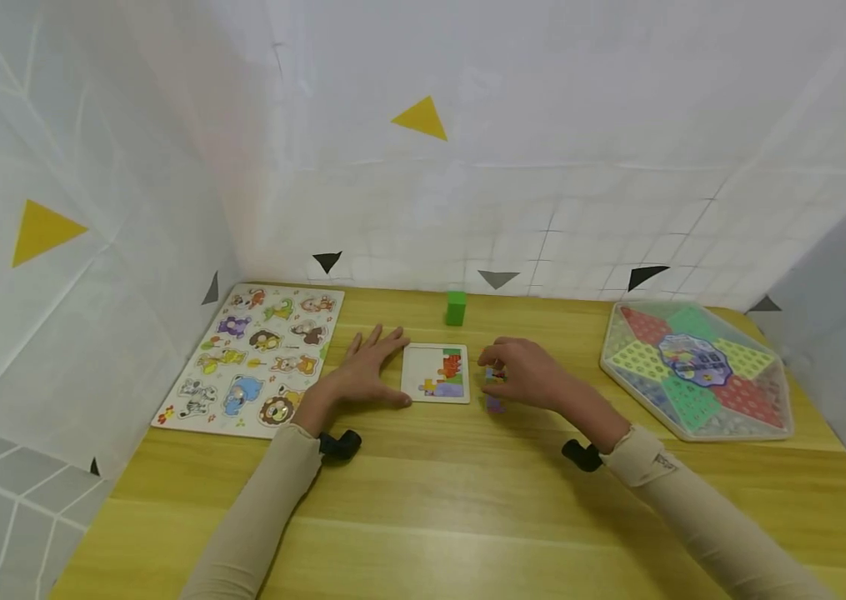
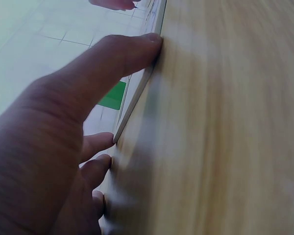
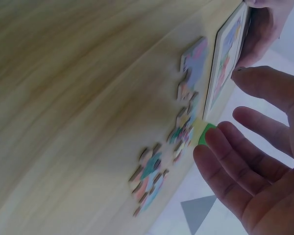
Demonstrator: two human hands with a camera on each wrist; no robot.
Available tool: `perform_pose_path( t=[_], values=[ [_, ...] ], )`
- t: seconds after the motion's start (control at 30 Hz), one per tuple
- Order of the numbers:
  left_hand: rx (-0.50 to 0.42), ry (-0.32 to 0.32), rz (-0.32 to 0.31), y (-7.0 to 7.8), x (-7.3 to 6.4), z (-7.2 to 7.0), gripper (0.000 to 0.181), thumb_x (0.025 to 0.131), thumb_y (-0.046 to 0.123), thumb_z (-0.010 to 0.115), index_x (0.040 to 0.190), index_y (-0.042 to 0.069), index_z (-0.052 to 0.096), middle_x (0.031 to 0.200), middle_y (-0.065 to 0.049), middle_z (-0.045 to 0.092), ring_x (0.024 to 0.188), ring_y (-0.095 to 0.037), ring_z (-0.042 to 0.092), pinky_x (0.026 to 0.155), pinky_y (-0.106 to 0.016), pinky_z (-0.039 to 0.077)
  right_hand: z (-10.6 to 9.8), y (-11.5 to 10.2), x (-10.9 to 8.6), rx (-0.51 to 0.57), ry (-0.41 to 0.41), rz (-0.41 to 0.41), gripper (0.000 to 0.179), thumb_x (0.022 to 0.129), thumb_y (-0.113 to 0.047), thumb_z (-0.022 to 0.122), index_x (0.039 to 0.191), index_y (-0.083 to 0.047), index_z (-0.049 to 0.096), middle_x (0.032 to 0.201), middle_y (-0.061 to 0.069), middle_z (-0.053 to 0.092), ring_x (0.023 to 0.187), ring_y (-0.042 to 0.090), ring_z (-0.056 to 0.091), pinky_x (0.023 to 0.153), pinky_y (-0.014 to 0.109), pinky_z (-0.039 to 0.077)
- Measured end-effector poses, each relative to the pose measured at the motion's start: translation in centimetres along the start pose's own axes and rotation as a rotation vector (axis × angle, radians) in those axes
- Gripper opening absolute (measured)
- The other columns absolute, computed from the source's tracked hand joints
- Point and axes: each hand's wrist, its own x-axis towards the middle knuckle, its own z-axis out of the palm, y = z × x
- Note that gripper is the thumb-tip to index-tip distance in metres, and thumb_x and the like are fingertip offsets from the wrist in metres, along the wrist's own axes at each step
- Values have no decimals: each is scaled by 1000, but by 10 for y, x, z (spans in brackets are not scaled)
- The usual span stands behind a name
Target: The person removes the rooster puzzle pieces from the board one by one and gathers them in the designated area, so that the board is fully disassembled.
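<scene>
My left hand [image 1: 358, 375] lies at the left side of a small jigsaw tray [image 1: 417, 367], its thumb and index fingertips touching the tray's edge and its fingers spread. Partly filled, the tray has colourful pieces [image 1: 453, 385] along its lower and right parts. My right hand [image 1: 528, 375] hovers just right of the tray with fingers loosely bent and nothing between them. Below it, loose jigsaw pieces [image 1: 495, 405] lie on the table, partly hidden in the head view. The right wrist view shows several pieces [image 3: 193, 63] scattered beside the tray.
A green block [image 1: 456, 308] stands behind the tray. An animal puzzle board [image 1: 283, 333] lies at the left, and a hexagonal Chinese checkers box [image 1: 696, 367] at the right. White sheeting [image 1: 513, 200] with coloured triangles rises behind the wooden table [image 1: 430, 500].
</scene>
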Motion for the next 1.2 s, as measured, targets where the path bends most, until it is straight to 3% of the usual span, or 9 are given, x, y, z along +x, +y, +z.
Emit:
perform_pose_path(
  t=[0.2, 0.67, 1.2],
  values=[
    [-3, -2, -5, 0, 0, -1, 107, 75, 58, 80, 160, 19, 27, 167, -2, 12, 152, -30, -6, 119, -50, -11, 4, -8, 9, 7, 3, -18, 31, 82, -16, 84, 107, -2, 73, 103, 11, 68, 90, 27, 68, 75, 38, 58],
    [-7, -6, -9, -2, 1, 0, 107, 75, 59, 79, 160, 21, 27, 167, 1, 11, 152, -29, -7, 119, -50, -11, 20, -27, 32, 6, -74, -19, 22, 86, -20, 79, 104, -10, 75, 101, 4, 67, 91, 22, 67, 76, 35, 55],
    [0, -4, -11, -1, 2, 0, 109, 74, 61, 80, 160, 20, 27, 167, 0, 11, 152, -30, -6, 119, -51, -11, 35, -40, 49, -21, -92, -125, 22, 86, -18, 78, 105, -9, 72, 97, 2, 66, 84, 18, 59, 74, 33, 51]
  ],
)
